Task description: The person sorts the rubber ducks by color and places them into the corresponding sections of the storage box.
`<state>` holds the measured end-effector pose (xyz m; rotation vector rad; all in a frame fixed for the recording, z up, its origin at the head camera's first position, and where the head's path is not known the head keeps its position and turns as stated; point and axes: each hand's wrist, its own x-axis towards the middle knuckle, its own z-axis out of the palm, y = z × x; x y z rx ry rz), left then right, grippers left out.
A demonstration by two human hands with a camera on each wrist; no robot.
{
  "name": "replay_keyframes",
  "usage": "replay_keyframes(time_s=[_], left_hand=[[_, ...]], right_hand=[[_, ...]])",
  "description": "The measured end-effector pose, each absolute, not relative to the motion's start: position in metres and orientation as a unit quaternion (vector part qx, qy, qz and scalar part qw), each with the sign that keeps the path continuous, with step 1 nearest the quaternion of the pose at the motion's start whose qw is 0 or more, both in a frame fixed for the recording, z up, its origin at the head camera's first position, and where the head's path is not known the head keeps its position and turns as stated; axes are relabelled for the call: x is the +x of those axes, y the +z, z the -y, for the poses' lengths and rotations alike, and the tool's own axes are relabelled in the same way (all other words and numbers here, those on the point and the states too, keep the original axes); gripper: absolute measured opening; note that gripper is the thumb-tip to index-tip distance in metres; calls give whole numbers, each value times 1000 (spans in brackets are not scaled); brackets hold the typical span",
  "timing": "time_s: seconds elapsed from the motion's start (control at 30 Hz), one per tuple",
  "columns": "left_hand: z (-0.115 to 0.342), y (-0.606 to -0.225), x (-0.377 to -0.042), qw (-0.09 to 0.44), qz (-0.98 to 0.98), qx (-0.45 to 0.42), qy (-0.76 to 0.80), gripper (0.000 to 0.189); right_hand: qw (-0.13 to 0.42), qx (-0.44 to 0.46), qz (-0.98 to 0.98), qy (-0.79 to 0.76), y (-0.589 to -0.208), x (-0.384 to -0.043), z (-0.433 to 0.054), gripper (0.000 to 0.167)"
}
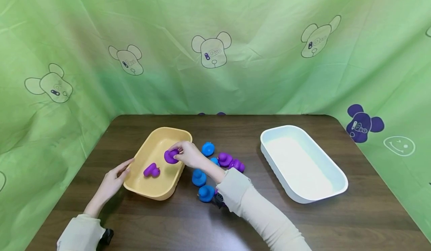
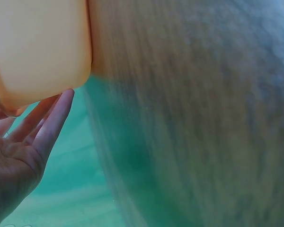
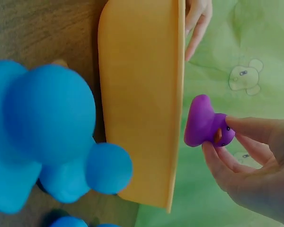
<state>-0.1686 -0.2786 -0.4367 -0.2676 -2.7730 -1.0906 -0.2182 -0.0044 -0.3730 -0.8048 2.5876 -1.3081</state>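
Observation:
My right hand [image 1: 189,154] pinches a purple rubber duck [image 3: 202,122] by its head between thumb and fingers. In the head view that hand is over the right side of a yellow tub [image 1: 139,185]. Another purple duck [image 1: 150,169] lies inside the tub. At the tub's left rim, my left hand [image 1: 112,181] touches the outer side with extended fingers, and the left wrist view shows a long straight finger [image 2: 58,116] against the wall. Several blue ducks [image 1: 199,177] and purple ducks [image 1: 225,159] sit right of the tub, some partly hidden by the right forearm.
A white tub [image 1: 286,180] stands on the right of the dark wooden table [image 1: 235,122]. Green cloth [image 1: 168,82] printed with cartoon heads hangs behind and beside the table. Black straps [image 1: 107,236] show at both wrists.

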Motion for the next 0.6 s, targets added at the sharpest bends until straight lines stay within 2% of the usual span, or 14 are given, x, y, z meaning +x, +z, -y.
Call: replay_keyframes(time_s=[0.6], left_hand=[[279,-437,-169,74,924,-88,-365,34]], right_hand=[[91,-280,-848,-440,-382,-218,16,21]])
